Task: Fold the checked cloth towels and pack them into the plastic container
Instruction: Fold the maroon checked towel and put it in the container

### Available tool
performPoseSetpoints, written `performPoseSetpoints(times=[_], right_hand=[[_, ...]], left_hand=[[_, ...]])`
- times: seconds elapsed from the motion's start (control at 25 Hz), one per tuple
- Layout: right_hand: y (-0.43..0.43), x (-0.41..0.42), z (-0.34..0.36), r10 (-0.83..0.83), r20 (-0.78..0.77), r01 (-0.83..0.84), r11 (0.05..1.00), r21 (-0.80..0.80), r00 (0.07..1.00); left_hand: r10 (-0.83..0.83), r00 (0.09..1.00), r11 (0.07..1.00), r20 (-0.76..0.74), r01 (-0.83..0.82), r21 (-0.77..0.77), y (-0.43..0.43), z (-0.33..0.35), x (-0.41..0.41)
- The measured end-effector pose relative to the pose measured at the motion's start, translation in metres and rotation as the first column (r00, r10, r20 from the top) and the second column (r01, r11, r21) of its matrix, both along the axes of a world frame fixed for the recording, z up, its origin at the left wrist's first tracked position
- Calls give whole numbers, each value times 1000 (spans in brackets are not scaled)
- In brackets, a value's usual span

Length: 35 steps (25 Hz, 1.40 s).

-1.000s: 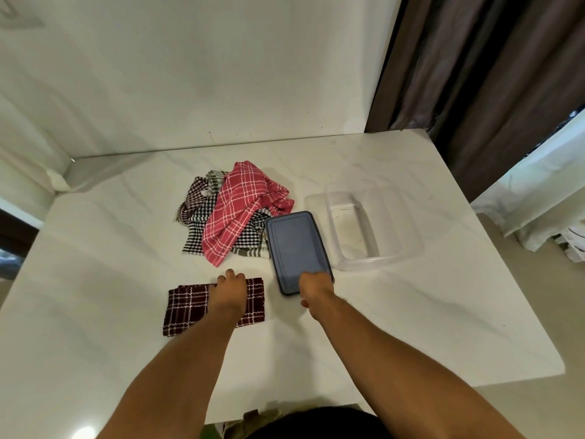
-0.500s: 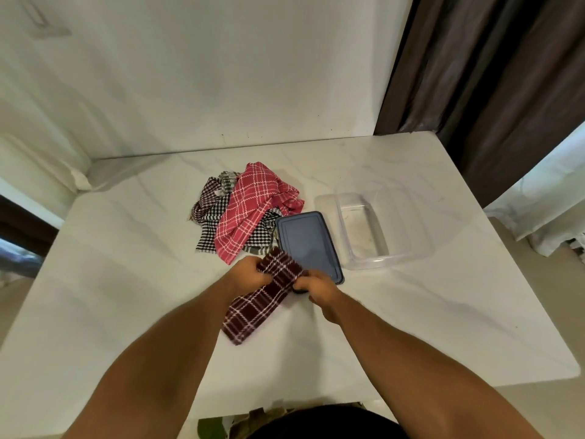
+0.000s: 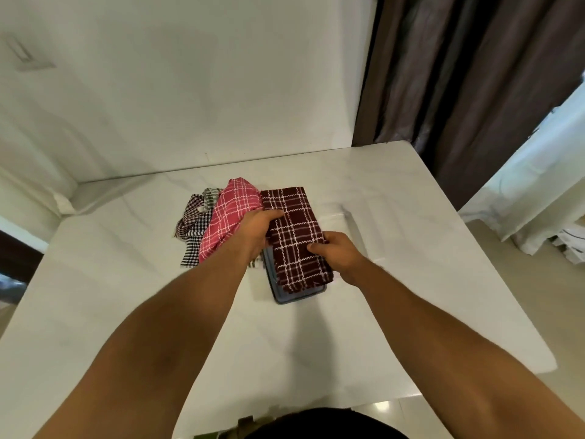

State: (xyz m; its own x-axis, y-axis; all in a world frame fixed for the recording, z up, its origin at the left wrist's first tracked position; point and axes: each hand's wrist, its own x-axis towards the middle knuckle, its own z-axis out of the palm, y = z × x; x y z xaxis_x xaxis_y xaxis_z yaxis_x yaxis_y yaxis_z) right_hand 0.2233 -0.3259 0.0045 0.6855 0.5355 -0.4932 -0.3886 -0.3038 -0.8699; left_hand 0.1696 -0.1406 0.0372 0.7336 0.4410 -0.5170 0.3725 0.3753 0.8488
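Maroon towel [image 3: 294, 236] being held over lid [image 3: 304, 295], side edges gripped by left hand [image 3: 254, 232], right hand [image 3: 337, 253]; towel pile [image 3: 228, 217] left of lid.

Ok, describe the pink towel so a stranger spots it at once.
On the white marble table, find the crumpled heap of cloths near the wall. The pink towel lies on top, left of the held maroon towel. It alone is bright pink; beside it lie black-and-white cloths.

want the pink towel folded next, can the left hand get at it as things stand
Probably yes for reach: the pink towel lies right beside the left hand, with nothing on top of it. But that hand grips the maroon towel, so it would have to let go first.
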Motion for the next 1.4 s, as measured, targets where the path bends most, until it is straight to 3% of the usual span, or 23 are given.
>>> performPoseSetpoints(times=[0.12,0.36,0.64,0.8,0.92,1.0,1.08,1.12,1.2,1.28,1.4], right_hand=[[-22,25,5,-187,142,196,979,-54,972],[-57,65,-2,-238,290,313,917,-247,927],[-55,92,-23,112,438,121,875,-469,892],[-43,104,-34,224,481,101,822,-561,848],[-37,108,-37,272,508,105,796,-596,817],[-33,109,-37,392,483,38,745,-665,783],[-27,109,-39,561,403,-87,653,-752,723],[-25,109,-40,632,363,-135,599,-789,685],[-22,110,-42,738,277,-190,480,-857,616],[-19,112,-44,817,189,-219,356,-908,544],[-18,110,-44,885,101,-218,220,-951,455]], left_hand=[[-73,997,992,-19,74,103,-22,7,32],[-129,984,929,-124,164,331,-61,-12,91],[-137,971,934,-197,192,300,-70,-51,118],[-146,972,935,-184,196,295,-72,-61,127],[-178,960,874,-217,256,414,-75,-61,134],[-250,903,649,-350,424,631,-79,-62,134],[-257,820,262,-511,568,780,-88,-66,128],[-249,792,86,-557,591,802,-92,-71,126],[-273,723,-171,-635,613,772,-97,-81,123],[-292,583,-347,-758,674,652,-95,-92,121],[-264,461,-484,-847,696,530,-93,-110,121]])
